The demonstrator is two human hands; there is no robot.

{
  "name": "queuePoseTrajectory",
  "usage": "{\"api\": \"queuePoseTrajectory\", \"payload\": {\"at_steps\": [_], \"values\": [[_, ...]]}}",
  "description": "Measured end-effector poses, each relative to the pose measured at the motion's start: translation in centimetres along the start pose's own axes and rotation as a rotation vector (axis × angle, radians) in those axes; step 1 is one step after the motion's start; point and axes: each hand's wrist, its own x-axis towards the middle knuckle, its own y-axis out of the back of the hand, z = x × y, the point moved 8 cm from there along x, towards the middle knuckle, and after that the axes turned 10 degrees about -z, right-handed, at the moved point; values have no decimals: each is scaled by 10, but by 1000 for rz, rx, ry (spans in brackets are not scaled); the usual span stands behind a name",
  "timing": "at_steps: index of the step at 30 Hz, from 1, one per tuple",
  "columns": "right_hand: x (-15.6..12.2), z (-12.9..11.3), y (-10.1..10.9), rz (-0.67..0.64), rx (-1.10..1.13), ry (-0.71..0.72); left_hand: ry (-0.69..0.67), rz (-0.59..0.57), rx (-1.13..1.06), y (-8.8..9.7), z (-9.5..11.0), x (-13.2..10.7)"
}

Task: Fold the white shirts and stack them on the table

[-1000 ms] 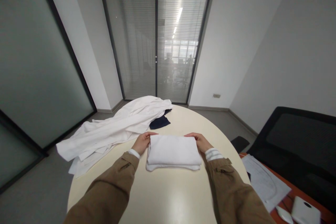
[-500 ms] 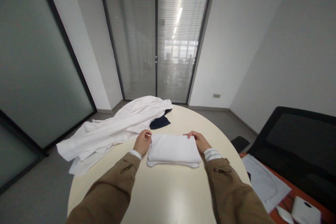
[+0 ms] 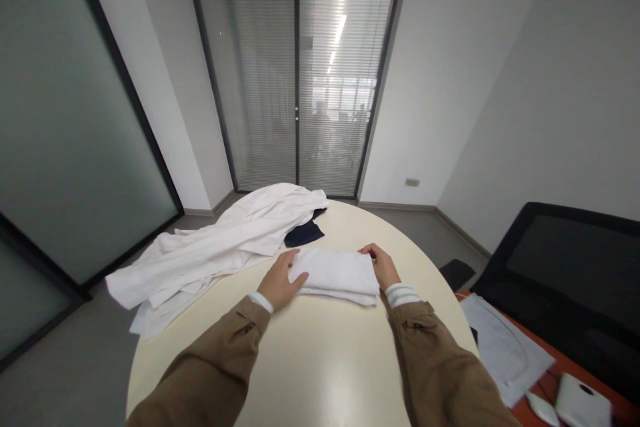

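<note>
A folded white garment (image 3: 335,272), stacked in layers, lies on the round cream table (image 3: 320,360) in front of me. My left hand (image 3: 281,280) grips its left side, thumb lying on top and fingers along the left edge. At the far right corner, my right hand (image 3: 383,268) has its fingers closed on the cloth, with the fingertips partly hidden. A loose white shirt-like garment (image 3: 235,230) is spread on the table's left, its end hanging over the edge. Dark navy cloth (image 3: 304,233) sticks out from under it, just beyond the folded one.
A black mesh chair (image 3: 565,280) stands at the right. Beside the table, an orange surface (image 3: 525,410) bears a grey-white sheet or bag (image 3: 505,347), a white mouse (image 3: 543,408) and a white box-like device (image 3: 583,400). Glass doors with blinds (image 3: 297,80) are behind.
My left hand has moved from the far left corner onto the left side, thumb now on top. The folded garment has shifted slightly away from me. My right hand stays near the right corner.
</note>
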Motion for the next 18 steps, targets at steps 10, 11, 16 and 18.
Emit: {"api": "queuePoseTrajectory", "payload": {"at_steps": [10,11,16,18], "values": [[-29,-97,-6,-97,-365,385,-340,-56,188,-6,31,-7],[-35,-111,-19,-184,-425,458,-352,-63,184,-6,32,-6],[-53,-139,-65,-376,-660,581,-339,-64,130,-6,36,-1],[-53,-138,-72,-383,-711,571,-341,-57,79,-4,38,-1]]}}
